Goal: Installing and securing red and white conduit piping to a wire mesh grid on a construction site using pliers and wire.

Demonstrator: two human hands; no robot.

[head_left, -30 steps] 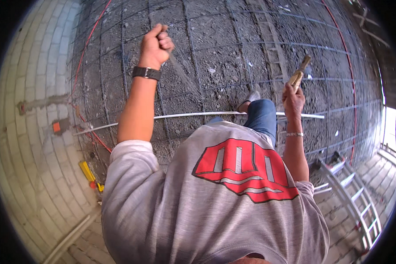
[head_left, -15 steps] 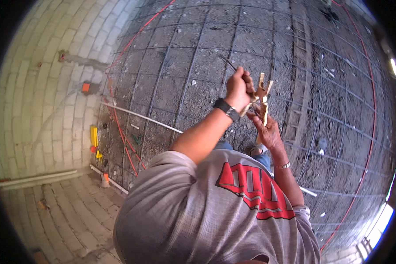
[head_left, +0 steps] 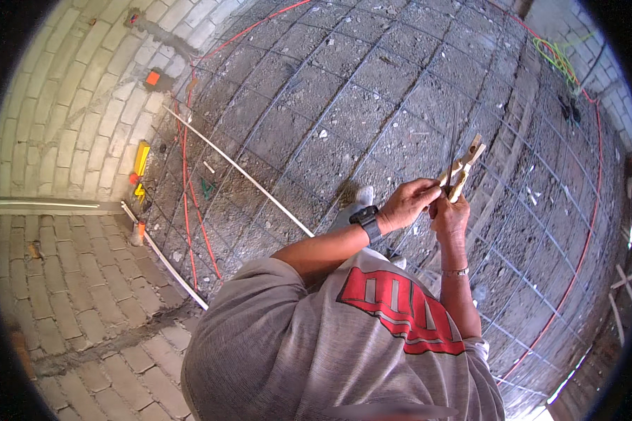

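Two pale prongs [head_left: 459, 185] held up over a steel mesh [head_left: 344, 88]

The right hand [head_left: 451, 214] is closed around the lower end of the prongs, which look like rough wood and point up and away from the body. Whether they are one forked piece or two pieces crossing, I cannot tell. Just beside it, the left hand [head_left: 406, 207] has its fingers bent and drawn into a pinch by the base of the prongs; what lies between its fingertips is hidden. A thin dark strand [head_left: 451, 144] shows just above both hands, but whether it is wire or cord is too fine to make out.

The step in hand looks to be close two-handed work on the prongs: the right hand steadies them while the left does the finer handling. As I judge it, the next move calls for a firm right grip and small, careful finger work from the left, with the strand kept clear of the mesh.

Gravel ground [head_left: 309, 177] lies beneath the mesh, and a long white pipe [head_left: 260, 184] runs across it to the left of the hands.
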